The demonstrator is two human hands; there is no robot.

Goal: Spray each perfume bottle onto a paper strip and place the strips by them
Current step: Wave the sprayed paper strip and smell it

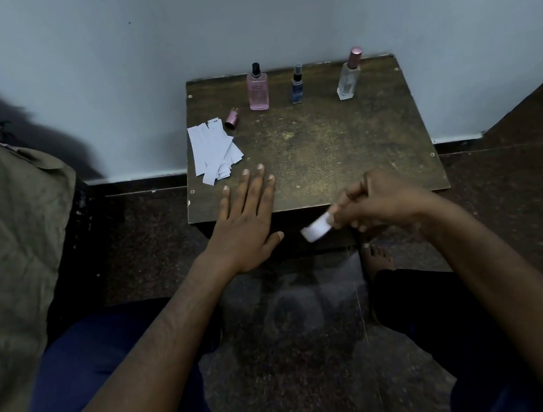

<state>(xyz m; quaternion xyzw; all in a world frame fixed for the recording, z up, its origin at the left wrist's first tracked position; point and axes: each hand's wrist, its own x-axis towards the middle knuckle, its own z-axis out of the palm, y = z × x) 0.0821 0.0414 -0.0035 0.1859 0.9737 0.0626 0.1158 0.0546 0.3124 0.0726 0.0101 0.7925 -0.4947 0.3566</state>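
Three perfume bottles lined up along the far edge of the small worn dark wooden table: a flat pink glass bottle with a black sprayer and no cap at roughly 11 o'clock on the tabletop, a little blue bottle with a grey top at about 12, and a tall clear glass bottle with a pink metallic cap at 1 o'clock, leaning a bit in this wide view. One loose pink metallic cap lying on its side just beside the pink bottle, toward 10 o'clock. One messy fan of white paper strips at 9 o'clock near the left edge, count impossible to tell since they overlap. One more white paper strip off the table, out past the near edge at 6 o'clock, pinched in the right hand, fingers curled tight around one end, a bit motion-blurred. Left hand laid out flat, fingers straight and slightly spread, fingertips over the near left part of the tabletop, holding nothing, thumb hanging past the front edge. Around it all: pale blue wall behind, dark speckled floor, rumpled olive cloth way off at 9 o'clock, blue trousers and a bare foot below.
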